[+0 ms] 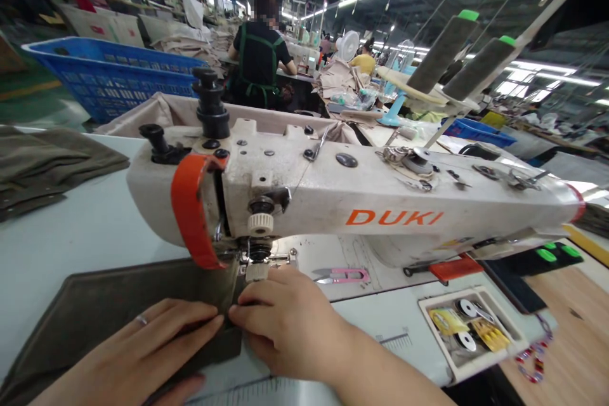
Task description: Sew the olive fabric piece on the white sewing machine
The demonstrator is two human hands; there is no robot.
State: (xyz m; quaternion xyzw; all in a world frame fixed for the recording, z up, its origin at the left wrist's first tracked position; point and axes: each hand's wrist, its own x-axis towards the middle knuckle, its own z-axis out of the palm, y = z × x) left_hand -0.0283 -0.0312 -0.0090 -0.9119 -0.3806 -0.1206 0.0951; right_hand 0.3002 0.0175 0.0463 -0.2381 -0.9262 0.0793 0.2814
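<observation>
A white DUKI sewing machine (361, 203) stands on the pale table (71, 228). A dark olive piece of fabric (109, 304) lies flat under its needle area (252, 260). My left hand (143, 349), with a ring on one finger, presses flat on the fabric, fingers stretched toward the needle. My right hand (285, 323) rests on the fabric's right edge just in front of the presser foot, fingers curled and pinching the cloth. The fingertips of both hands nearly touch.
Pink thread snips (342, 276) lie on the machine bed. A small tray of bobbins (471, 327) sits at the right. Folded olive cloth (42, 165) is stacked at the far left. Behind are a blue crate (109, 76), two thread cones (464, 54) and a seated person (259, 57).
</observation>
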